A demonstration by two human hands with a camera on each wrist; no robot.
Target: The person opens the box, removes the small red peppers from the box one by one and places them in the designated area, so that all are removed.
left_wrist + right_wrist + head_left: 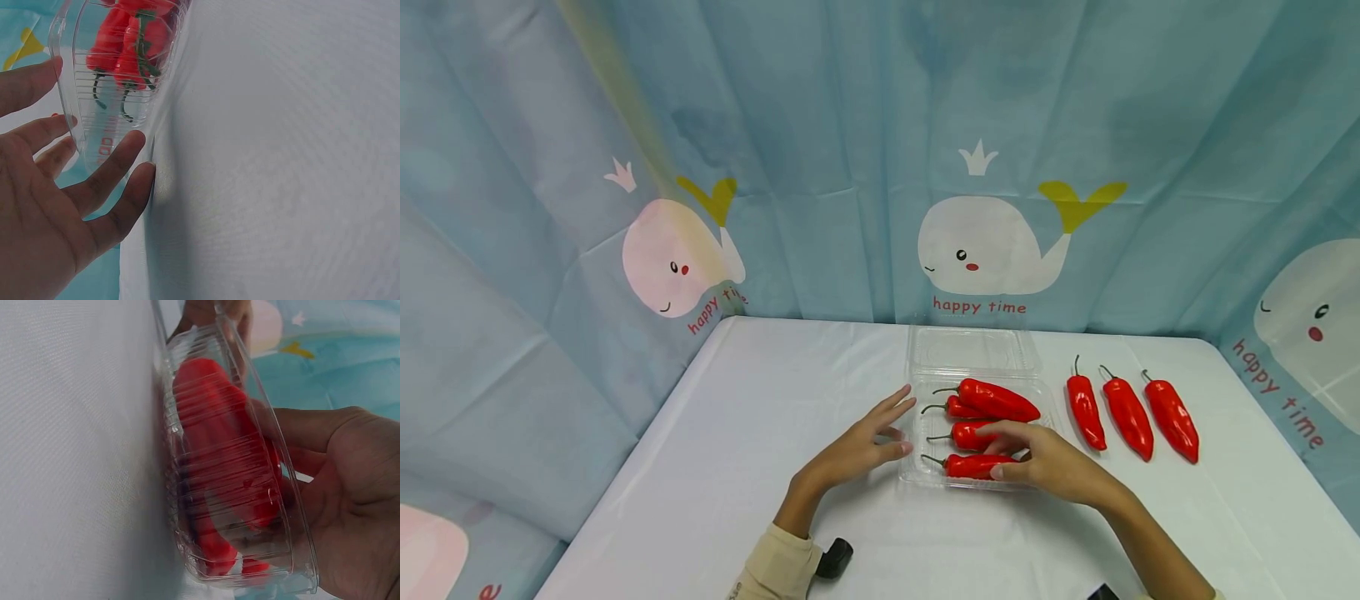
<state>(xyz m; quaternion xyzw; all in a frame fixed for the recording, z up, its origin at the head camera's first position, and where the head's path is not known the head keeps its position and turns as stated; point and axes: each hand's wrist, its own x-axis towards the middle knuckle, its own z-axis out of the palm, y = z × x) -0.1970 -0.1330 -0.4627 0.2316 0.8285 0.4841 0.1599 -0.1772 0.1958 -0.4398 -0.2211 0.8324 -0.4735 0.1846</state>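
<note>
Nearest the head cam: two forearms reaching onto the white desk (pixel 760 400), left one in a beige sleeve (pixel 778 567) w/ a small black object (pixel 833 557) beside it. Left hand (pixel 857 446) lies w/ fingers spread and straight, tips just at the left wall of a clear plastic clamshell box (pixel 917 433); left wrist cam shows fingertips (pixel 134 144) against the box wall, nothing gripped. Right hand (pixel 1045 462) reaches over the box's near right corner, fingers over the red peppers (pixel 992 400) inside; can't tell whether it pinches one or just rests. Box sits mid-desk, lid open toward the whale curtain (pixel 985 250), four peppers in it. Three more peppers (pixel 1131 412) lie in a row on the desk just right of the box.
</note>
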